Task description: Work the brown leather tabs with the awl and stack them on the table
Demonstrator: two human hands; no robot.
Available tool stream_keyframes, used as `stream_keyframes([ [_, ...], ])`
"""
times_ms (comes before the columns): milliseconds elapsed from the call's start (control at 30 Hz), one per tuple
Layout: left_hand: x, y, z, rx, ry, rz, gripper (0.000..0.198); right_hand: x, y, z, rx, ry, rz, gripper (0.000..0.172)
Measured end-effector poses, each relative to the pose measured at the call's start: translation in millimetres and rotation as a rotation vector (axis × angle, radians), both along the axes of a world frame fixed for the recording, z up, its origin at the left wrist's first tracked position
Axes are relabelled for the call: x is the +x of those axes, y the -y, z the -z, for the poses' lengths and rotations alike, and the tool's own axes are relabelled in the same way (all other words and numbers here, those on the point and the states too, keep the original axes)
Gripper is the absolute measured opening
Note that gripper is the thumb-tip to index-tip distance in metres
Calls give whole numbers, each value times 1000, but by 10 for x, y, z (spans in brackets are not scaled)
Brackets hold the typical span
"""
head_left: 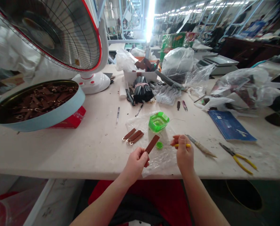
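Observation:
Between thumb and fingers, my left hand (136, 163) pinches a brown leather strap (152, 144), its free end pointing up and right. My right hand (184, 153) grips a thin tool with a yellow handle (182, 145); its fine tip points left toward a small green cap (159, 145). Behind them a translucent green container (158, 122) stands on a clear plastic sheet (159, 163). Left of it lie several brown straps (135, 137) with gold-coloured metal hooks. A knife with a wrapped handle (202, 147) rests just right of my right hand.
At the left, a round tin (67, 105) full of brown straps sits on a red box (77, 118), near a fan (93, 82). Pliers (239, 158) and a blue booklet (231, 125) lie at the right. A black bundle (142, 91) and plastic bags (179, 61) stand behind.

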State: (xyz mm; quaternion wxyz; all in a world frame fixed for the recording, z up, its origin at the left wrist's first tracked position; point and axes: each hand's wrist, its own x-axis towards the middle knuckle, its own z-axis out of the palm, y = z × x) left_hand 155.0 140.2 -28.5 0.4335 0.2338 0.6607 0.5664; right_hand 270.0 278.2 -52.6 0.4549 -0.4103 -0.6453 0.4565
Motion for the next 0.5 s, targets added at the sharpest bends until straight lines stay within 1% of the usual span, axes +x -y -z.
stream_keyframes([
  [100,-21,-19,25,-4,12,-22,18,-93,-10,85,-21,16,-29,41],
  [200,-42,-25,45,-16,9,-34,16,-108,-23,169,-15,48,-42,39],
  [300,-46,-32,45,-25,25,-45,15,-63,-23,169,-19,53,-53,39],
  [400,-22,-31,3,-29,53,-64,12,3,50,26,-57,-21,-22,40],
  [500,26,-9,-80,-20,142,-63,14,72,207,-224,-145,-274,16,38],
])
